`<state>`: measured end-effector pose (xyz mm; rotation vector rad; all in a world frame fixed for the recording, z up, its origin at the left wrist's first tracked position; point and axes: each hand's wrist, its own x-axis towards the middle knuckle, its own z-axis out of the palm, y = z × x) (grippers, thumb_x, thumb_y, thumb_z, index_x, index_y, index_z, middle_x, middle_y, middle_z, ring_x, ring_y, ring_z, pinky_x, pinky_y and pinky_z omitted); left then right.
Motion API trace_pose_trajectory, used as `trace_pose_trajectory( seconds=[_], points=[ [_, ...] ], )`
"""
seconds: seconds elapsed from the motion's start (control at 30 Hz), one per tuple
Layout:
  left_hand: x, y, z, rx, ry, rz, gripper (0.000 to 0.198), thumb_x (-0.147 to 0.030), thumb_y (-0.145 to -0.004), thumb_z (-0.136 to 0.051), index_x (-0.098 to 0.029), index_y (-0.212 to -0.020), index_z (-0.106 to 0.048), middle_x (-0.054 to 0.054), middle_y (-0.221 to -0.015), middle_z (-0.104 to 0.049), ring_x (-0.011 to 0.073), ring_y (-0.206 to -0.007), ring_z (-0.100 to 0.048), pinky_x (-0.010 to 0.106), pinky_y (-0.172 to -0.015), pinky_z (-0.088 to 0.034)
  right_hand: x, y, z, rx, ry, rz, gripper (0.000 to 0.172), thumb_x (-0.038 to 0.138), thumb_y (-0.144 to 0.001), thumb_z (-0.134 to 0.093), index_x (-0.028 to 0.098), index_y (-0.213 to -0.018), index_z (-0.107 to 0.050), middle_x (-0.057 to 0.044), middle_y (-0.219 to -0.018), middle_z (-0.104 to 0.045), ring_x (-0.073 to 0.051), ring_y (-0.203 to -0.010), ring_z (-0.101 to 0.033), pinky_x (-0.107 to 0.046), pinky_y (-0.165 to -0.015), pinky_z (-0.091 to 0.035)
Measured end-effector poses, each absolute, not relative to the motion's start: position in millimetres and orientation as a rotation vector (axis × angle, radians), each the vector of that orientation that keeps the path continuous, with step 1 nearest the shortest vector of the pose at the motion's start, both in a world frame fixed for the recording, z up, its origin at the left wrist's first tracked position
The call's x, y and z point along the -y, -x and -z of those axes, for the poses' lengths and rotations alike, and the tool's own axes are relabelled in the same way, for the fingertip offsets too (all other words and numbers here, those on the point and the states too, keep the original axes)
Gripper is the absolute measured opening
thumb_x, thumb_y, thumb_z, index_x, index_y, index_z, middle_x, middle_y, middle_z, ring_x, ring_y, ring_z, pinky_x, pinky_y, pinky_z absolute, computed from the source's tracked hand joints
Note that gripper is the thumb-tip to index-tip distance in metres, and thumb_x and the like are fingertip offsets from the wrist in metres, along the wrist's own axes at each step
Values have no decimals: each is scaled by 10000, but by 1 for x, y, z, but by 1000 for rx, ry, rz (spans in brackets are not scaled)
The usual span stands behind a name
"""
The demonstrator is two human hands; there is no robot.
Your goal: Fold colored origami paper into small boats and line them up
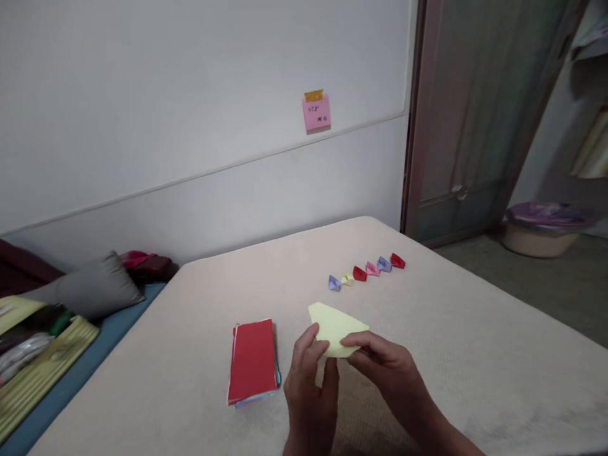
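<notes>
A cream padded surface (441, 373) is carrying a stack of red paper (251, 361) and, farther off, a row of small folded paper boats (365, 269). Just right of the stack, the left hand (308, 392) and right hand (384, 367) are holding a folded sheet of yellow paper (335, 327) above the surface, each grip pinching it between thumb and fingers. Its long axis is slanting across the view, with its sharpest corner pointing up and left.

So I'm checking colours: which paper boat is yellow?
The second paper boat from the row's left end, the only yellow one among red, pink and purple.
</notes>
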<state>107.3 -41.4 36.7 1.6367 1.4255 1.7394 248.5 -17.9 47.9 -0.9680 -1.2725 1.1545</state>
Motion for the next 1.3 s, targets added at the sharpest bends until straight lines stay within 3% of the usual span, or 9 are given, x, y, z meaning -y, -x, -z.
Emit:
trace_pose_trajectory(
  seconds=[0.27, 0.33, 0.4, 0.47, 0.57, 0.8, 1.03, 1.2, 1.3],
  points=[
    [40, -121, -46, -1486, -1425, -1726, 78, -279, -748, -659, -221, -718, -702, 115, -1057, -662, 254, -966, -607, 325, -787, -490, 17, -244, -43, 1077, 991, -1260, 185, 333, -759, -656, 193, -661, -585, 7, -637, -614, -154, -647, -546, -253, -622, -422],
    [40, -127, -46, -1454, -1325, -1737, 101, -299, -731, -674, -212, -779, -692, 121, -1106, -637, 240, -916, -619, 308, -742, -503, 17, -242, -43, 1019, 1007, -1262, 201, 324, -753, -661, 195, -654, -542, 13, -611, -612, -155, -638, -559, -255, -628, -421],
    [40, -131, -46, -1403, -1177, -1748, 253, -319, -715, -687, -213, -943, -660, 122, -1108, -636, 223, -855, -637, 306, -720, -514, 18, -241, -45, 959, 1020, -1261, 224, 319, -731, -677, 200, -650, -505, 20, -570, -597, -162, -621, -575, -258, -618, -422],
    [41, -134, -46, -1371, -1056, -1716, 420, -329, -712, -687, -211, -1101, -582, 99, -964, -679, 208, -777, -655, 310, -712, -518, 18, -240, -46, 919, 1033, -1254, 241, 312, -708, -693, 205, -657, -482, 27, -544, -588, -164, -601, -583, -253, -596, -420],
    [40, -135, -48, -1367, -973, -1640, 503, -314, -694, -691, -191, -1152, -526, 43, -757, -683, 207, -728, -666, 300, -697, -510, 18, -239, -44, 888, 1069, -1233, 247, 307, -697, -701, 216, -710, -471, 47, -515, -577, -159, -569, -583, -238, -563, -416],
    [31, -133, -43, -1295, -718, -1703, 499, -209, -599, -722, -177, -1068, -553, 111, -1105, -627, 143, -738, -642, 256, -691, -496, 16, -237, -42, 896, 1097, -1196, 352, 282, -697, -698, 231, -953, -462, 71, -541, -572, -133, -542, -535, -221, -538, -422],
    [26, -131, -40, -1272, -663, -1679, 496, -148, -586, -708, -160, -1054, -544, 150, -1123, -618, 149, -743, -653, 259, -688, -504, 17, -235, -45, 838, 1008, -1283, 475, 290, -763, -640, 217, -1176, -416, 46, -619, -622, -129, -584, -549, -222, -586, -447],
    [27, -132, -36, -1286, -681, -1676, 519, -172, -580, -722, -155, -1067, -541, 148, -1087, -633, 165, -735, -657, 280, -687, -517, 19, -228, -44, 819, 974, -1380, 396, 192, -673, -684, 186, -1034, -523, 32, -708, -614, -120, -612, -527, -208, -560, -429],
    [26, -133, -34, -1287, -679, -1683, 524, -179, -570, -728, -147, -1062, -552, 147, -1062, -643, 152, -697, -648, 277, -670, -515, 19, -229, -44, 854, 1014, -1359, 285, 180, -710, -651, 176, -974, -545, 41, -662, -582, -112, -600, -503, -204, -550, -409]
  ],
)
